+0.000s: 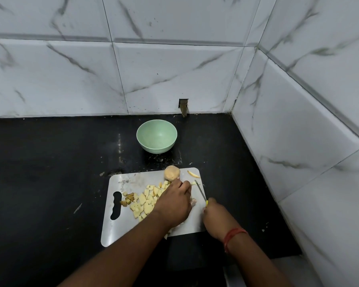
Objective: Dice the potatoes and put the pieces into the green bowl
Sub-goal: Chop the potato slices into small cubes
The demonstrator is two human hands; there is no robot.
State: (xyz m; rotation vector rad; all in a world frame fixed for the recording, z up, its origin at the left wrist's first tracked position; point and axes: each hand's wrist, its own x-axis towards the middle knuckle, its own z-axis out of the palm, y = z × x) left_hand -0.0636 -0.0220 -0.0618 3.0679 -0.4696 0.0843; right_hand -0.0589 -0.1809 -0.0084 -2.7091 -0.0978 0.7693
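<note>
Yellow-handled knife (201, 193) sits gripped in the right hand (215, 214), blade toward eleven o'clock; left hand (174, 201) curls over potato pieces (142, 204), grip hidden.

Matt green bowl (156, 136), brushed-metal cutting board (131, 181) (smeared), glossy worktop (50, 162)
</note>
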